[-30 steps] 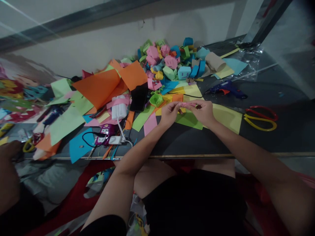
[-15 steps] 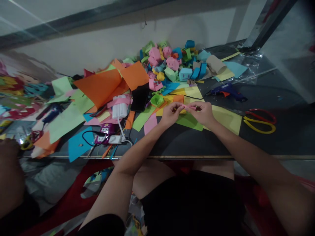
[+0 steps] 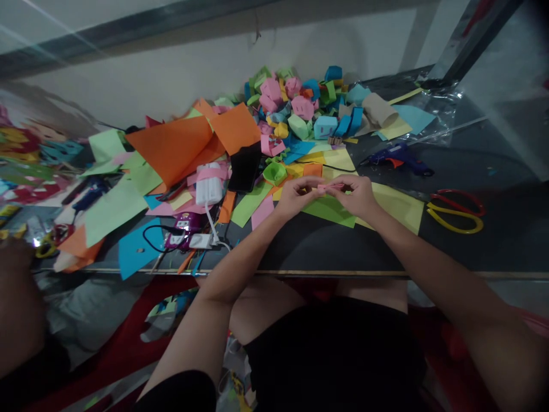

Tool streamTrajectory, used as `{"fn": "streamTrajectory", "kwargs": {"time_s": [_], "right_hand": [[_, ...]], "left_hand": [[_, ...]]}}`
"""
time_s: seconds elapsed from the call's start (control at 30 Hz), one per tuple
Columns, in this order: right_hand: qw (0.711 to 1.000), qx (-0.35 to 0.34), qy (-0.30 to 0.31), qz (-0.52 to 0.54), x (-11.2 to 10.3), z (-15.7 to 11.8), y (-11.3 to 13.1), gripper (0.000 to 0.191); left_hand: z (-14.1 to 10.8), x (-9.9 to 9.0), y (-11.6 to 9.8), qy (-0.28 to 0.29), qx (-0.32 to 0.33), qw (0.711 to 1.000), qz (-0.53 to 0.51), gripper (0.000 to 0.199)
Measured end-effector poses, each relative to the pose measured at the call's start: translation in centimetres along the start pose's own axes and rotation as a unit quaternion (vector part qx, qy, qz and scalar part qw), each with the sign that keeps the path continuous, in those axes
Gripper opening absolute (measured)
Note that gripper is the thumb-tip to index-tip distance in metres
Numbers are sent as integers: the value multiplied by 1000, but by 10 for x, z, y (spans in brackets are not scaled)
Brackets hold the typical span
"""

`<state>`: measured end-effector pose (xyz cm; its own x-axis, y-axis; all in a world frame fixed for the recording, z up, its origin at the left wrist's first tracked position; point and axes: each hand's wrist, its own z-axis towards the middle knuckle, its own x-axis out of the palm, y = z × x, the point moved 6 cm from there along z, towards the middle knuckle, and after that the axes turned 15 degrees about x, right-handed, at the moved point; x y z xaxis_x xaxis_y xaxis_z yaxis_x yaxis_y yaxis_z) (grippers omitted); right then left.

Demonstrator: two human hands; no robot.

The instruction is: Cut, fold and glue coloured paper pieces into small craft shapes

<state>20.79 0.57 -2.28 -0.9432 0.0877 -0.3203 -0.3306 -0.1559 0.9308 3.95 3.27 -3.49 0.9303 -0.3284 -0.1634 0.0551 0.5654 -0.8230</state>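
A small folded piece of pink paper [image 3: 330, 187] is pinched between my two hands above the table. My left hand [image 3: 298, 197] grips its left end with thumb and fingers closed. On the other end, my right hand [image 3: 355, 194] is closed in the same way. Under the hands lie a green paper sheet [image 3: 330, 213] and a pale yellow sheet [image 3: 398, 206]. Just behind them are an orange paper piece [image 3: 313, 170] and a green folded paper cup shape [image 3: 274, 173].
A heap of folded paper shapes [image 3: 302, 107] lies against the wall. To the right are a blue glue gun [image 3: 397, 157] and scissors with red and yellow handles [image 3: 455, 212]. Leftward are a phone [image 3: 245, 169], a white power strip [image 3: 209, 186], orange sheets [image 3: 175, 146] and another person's hand [image 3: 15, 257].
My hands stay in almost the same place, still holding the pink paper, with the fingers slightly shifted. The other person's hand at the far left has moved a little.
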Motion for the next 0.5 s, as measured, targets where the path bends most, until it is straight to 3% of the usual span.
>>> {"fn": "streamTrajectory", "kwargs": {"time_s": [0.1,0.2,0.33,0.5], "right_hand": [[1000,1,23,-3,0,0,0,39],[994,18,96,51,2,-1,0,43],[969,62,191,144,6,1,-5,52],[939,109,250,210,14,4,-15,54]], "left_hand": [[3,-2,1,29,0,1000,9,39],[4,-8,4,13,-17,999,23,35],[3,-11,4,-11,-39,999,17,34],[3,-5,0,-6,-30,999,-30,38]]}}
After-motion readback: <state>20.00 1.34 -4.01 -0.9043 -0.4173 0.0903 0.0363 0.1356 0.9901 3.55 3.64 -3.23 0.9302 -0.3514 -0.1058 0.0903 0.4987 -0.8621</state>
